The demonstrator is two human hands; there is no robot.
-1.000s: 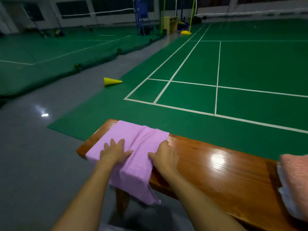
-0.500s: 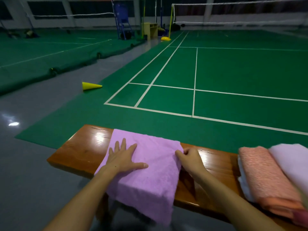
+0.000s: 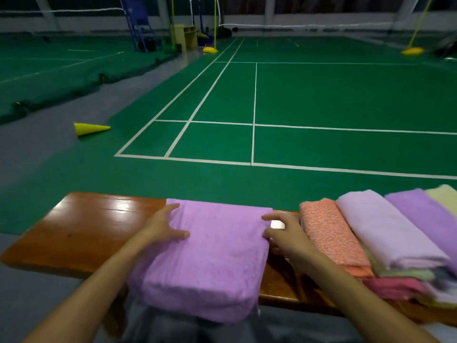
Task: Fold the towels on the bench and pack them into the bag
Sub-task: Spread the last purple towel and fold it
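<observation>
Between your two hands, the purple towel (image 3: 207, 258) is lying folded across the wooden desk (image 3: 81, 233), its near end drooping over the front edge toward you. Your left hand (image 3: 162, 227) is resting on the towel's left border, fingers stretched out loosely and the thumb lying flat on the cloth, so that grip is wide and holding nothing. Your right hand (image 3: 282, 232) is touching the towel's right border with relaxed fingers, the forefinger and thumb tips meeting the cloth edge; that grip is likewise wide, not clamping anything.

Compared with half a second ago, the towel is looking thicker and squarer, a doubled bundle rather than a single sheet hanging down. Your left hand is sitting at the border instead of pressing flat in the middle of the cloth, and your right hand is no longer pinching the far right corner.

Just beyond your right grip, a stack of folded towels (image 3: 385, 246) is lying on the desk, more of it showing than before: an orange towel (image 3: 326, 233) nearest your hand, then pale pink, purple and pale yellow ones, with more layers underneath. Well beyond your left grip, a yellow cone (image 3: 90, 128) is lying on its side on the grey floor (image 3: 37, 149).
</observation>
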